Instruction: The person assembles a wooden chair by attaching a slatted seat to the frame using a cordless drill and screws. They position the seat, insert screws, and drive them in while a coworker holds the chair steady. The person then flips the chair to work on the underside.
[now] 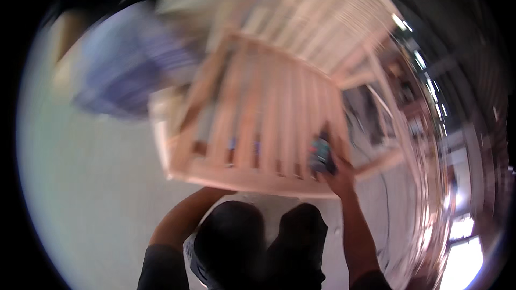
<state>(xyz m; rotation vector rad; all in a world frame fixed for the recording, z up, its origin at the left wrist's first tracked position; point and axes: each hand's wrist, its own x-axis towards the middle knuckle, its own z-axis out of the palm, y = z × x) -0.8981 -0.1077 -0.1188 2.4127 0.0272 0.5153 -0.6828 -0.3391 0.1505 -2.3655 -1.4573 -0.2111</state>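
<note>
Right hand (341, 178) reaches forward, grip wrapped around tool (323, 156) over slats (273, 113). Left forearm (185, 214) bends inward to rail (263, 185); hand hidden, cannot tell its grip.

Pale grey flr. (97, 177) bears slatted wd. frame (252, 182), w/ dark tool (322, 156) on or just over R-side slats (288, 156).

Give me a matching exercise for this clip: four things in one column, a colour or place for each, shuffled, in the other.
1. Handheld tool
2. Near slatted wooden panel
3. Co-worker's clothing
4. Wearer's left knee

A. bluish purple, blurred, upper left
B. against the right hand
C. in dark cloth, toward the lower edge
D. pinkish tan, mid-picture

Pairs: 1-B, 2-D, 3-A, 4-C
</note>
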